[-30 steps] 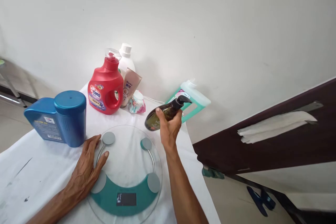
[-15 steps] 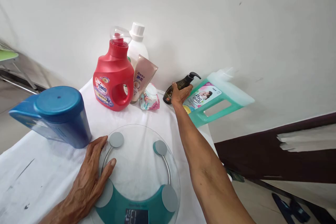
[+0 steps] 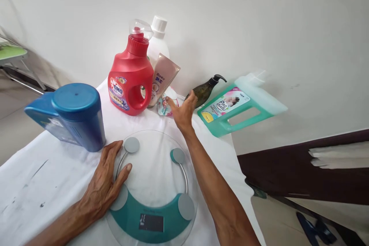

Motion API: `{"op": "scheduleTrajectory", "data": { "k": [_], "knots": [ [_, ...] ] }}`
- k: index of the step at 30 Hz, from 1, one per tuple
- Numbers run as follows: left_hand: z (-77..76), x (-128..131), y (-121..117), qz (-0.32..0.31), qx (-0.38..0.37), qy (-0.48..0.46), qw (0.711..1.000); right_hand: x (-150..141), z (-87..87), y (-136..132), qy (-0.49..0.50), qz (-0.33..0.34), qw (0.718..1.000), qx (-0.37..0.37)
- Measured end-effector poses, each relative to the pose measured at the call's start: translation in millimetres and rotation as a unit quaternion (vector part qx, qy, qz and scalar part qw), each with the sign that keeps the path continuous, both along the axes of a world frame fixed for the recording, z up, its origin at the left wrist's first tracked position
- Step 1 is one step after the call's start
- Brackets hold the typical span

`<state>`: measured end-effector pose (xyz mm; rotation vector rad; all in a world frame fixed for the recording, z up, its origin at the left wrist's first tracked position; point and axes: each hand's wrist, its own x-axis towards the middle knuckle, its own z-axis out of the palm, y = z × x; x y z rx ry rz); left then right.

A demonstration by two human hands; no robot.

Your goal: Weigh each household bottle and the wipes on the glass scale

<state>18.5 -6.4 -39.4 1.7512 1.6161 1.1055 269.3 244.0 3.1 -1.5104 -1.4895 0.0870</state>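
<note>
- Clear glass and teal make up the round scale [image 3: 152,184] at the bottom centre of the frame, with grey discs and two curved metal rods; pale marks on its dark display [image 3: 151,223] are too faint to read.
- The left hand [image 3: 103,184], lower left of centre, lies over the scale's left rim, fingers side by side and thumb spread away over the glass, gripping nothing. Its fingertips are just beside the upper left disc.
- The right hand [image 3: 184,113], near the middle of the frame, is spread, thumb well apart from the fingers, with nothing pinched between them.
- Behind that hand, right of centre, the dark green pump bottle [image 3: 203,91] leans to the right, nozzle uppermost; the hand hides its lower end, so I cannot tell whether they touch.
- Just right of the bottle, the green jug [image 3: 225,107] slants too, its label facing forward.
- The right thumb overlaps the floral packet [image 3: 162,107] in view; contact is unclear.
- Left of the packet stand the pink tube [image 3: 164,78], tilted, and the red bottle [image 3: 129,73], with the white bottle [image 3: 158,44] partly hidden behind them.
- At centre left, the blue container [image 3: 79,115] stands near the left fingertips on the white cloth [image 3: 52,184].
</note>
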Motion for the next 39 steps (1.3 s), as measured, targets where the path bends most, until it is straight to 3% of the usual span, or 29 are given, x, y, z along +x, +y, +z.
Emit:
{"op": "scheduleTrajectory", "data": {
  "k": [3,5,9,13,17,24,27,30,32,34,37,39],
  "knots": [
    [2.1,0,1,-0.005,0.001,0.003,1.000,-21,-11.7,2,0.071,-0.001,0.989,-0.129],
    [3.4,-1,2,-0.012,0.007,0.005,1.000,-26,-13.9,7,0.092,-0.016,0.980,-0.174],
    [4.5,-2,2,-0.022,0.016,0.007,1.000,-19,-8.4,8,0.099,-0.032,0.976,-0.189],
    [5.9,-3,2,-0.024,0.017,0.007,1.000,-4,-1.1,-15,0.124,-0.063,0.973,-0.183],
    [7.1,-4,2,-0.041,0.026,0.008,0.999,14,-0.7,-68,0.151,-0.078,0.968,-0.184],
    [2.6,-7,8,-0.046,0.094,0.076,0.992,9,14.9,-205,0.112,-0.006,0.988,-0.106],
    [13.2,-10,7,-0.049,0.148,0.118,0.981,-8,19.7,-241,0.087,0.024,0.987,-0.136],
    [34.8,-8,-6,-0.055,0.201,0.146,0.967,-19,16.5,-253,0.081,0.061,0.982,-0.160],
    [49.3,-4,-23,-0.096,0.232,0.147,0.957,-20,14.3,-253,0.072,0.080,0.981,-0.164],
    [58.3,5,-45,-0.206,0.258,0.141,0.933,-19,14.0,-252,0.072,0.102,0.977,-0.172],
    [58.9,20,-78,-0.414,0.266,0.183,0.851,-17,15.0,-256,0.095,0.125,0.973,-0.172],
    [54.4,28,-95,-0.476,0.226,0.257,0.810,-15,15.0,-263,0.116,0.116,0.975,-0.153]
  ]
}}
